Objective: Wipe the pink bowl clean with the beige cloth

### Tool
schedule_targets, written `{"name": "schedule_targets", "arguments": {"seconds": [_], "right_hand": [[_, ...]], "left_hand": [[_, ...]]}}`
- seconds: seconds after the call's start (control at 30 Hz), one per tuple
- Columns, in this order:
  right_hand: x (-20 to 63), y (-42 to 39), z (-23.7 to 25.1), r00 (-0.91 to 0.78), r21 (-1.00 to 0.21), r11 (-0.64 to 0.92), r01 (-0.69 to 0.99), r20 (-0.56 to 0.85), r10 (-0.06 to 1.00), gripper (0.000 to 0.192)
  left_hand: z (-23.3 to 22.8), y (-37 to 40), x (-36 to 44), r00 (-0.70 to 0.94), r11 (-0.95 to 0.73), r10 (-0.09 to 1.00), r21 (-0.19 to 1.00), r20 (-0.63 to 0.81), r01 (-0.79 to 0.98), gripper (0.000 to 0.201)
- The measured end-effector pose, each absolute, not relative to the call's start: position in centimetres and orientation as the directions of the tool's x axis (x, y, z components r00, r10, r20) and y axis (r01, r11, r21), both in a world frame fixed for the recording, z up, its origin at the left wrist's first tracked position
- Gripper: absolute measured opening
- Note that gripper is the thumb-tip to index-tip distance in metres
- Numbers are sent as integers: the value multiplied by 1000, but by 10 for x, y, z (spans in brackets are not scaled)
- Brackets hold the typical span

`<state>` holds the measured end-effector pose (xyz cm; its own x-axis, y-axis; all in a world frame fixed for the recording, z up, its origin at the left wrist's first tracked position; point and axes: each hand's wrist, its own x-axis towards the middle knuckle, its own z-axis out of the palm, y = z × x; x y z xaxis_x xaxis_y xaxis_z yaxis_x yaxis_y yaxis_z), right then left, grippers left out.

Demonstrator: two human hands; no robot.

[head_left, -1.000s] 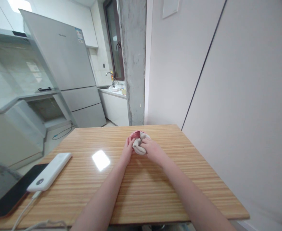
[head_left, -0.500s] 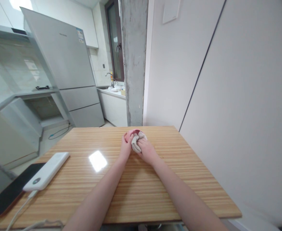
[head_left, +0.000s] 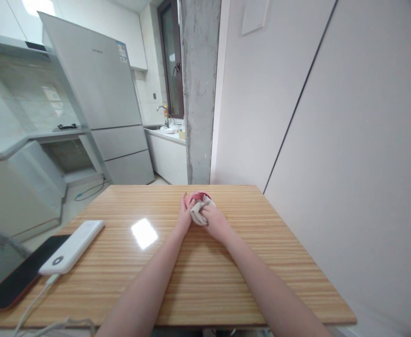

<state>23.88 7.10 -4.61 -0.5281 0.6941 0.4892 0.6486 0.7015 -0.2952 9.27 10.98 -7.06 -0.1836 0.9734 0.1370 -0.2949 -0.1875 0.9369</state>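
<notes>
A small pink bowl (head_left: pixel 199 194) is near the far edge of the wooden table (head_left: pixel 219 285). My left hand (head_left: pixel 185 214) grips the bowl's left side, with its fingers curved round the wall. A grey-white cloth (head_left: pixel 199 216) is bunched at the near side of the bowl and over its rim. My right hand (head_left: pixel 215 221) is closed on the cloth and presses it against the bowl. Cloth and hands hide much of the bowl's near side.
On the table's left lie a white power bank (head_left: pixel 72 248) with a cable (head_left: pixel 33 302) and a dark flat phone-like slab (head_left: pixel 23 276). Beyond the table stand a grey fridge (head_left: pixel 96 89), a concrete column (head_left: pixel 201 93) and a sink counter (head_left: pixel 168 150). A pale wall rises on the right.
The cloth has shifted slightly and more of the bowl's pink inside shows. My left fingers have spread a little on the bowl. The whole view has moved slightly.
</notes>
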Motion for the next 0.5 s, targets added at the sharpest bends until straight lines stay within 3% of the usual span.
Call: {"name": "schedule_targets", "arguments": {"seconds": [0.17,0.33,0.5], "right_hand": [[240,70,-45,-518,-193,656,730,472,714,23],[230,74,-54,-493,-195,638,745,485,723,18],[234,72,-51,-556,-189,689,699,463,691,20]], "left_hand": [[-63,106,93,-213,-124,976,937,55,-325,65],[-62,97,109,-210,-98,978,887,1,-451,72],[-55,102,95,-206,-157,974,940,96,-302,43]]}}
